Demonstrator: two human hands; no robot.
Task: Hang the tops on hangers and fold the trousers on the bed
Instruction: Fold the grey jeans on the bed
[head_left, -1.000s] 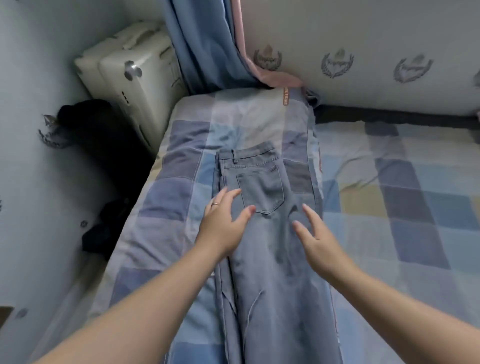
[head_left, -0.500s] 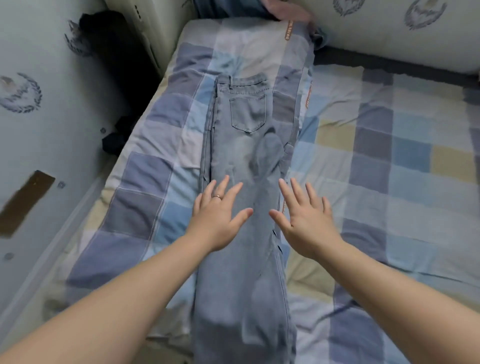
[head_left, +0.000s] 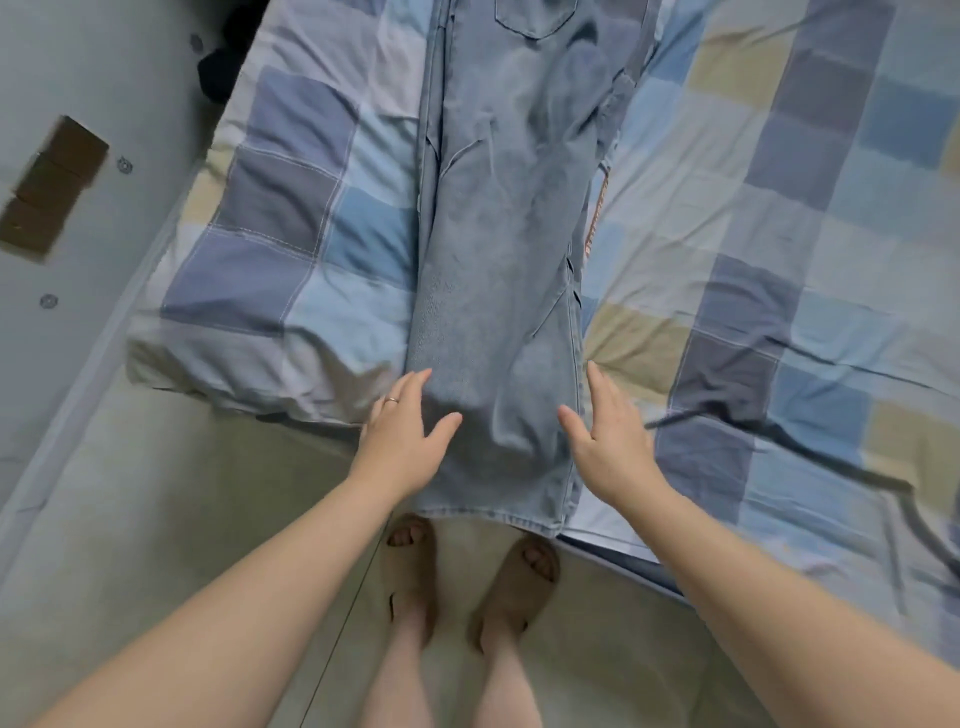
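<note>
Since the frame half a second before, both hands have been drawn down the trousers (head_left: 501, 270) from mid-leg to just above the hem (head_left: 488, 512), and the view has been tipped downward so that the sandalled feet (head_left: 467, 582) on the floor (head_left: 171, 519) are included. The trousers are laid lengthwise on the checked quilt (head_left: 311, 249), apparently leg upon leg, back pocket (head_left: 535, 18) uppermost, with the hem hanging over the near edge of the bed. The left hand (head_left: 402, 447), on which a ring (head_left: 390, 399) is worn, is placed at the left edge of the denim; the right hand (head_left: 610, 447) is set at the right seam. Both are spread flat with straight fingers, and nothing is gripped. Firm contact cannot be confirmed. This placement is judged to serve smoothing: creases are swept out toward the hem and the edges squared, so that the cross-fold, not yet made, will lie even.
</note>
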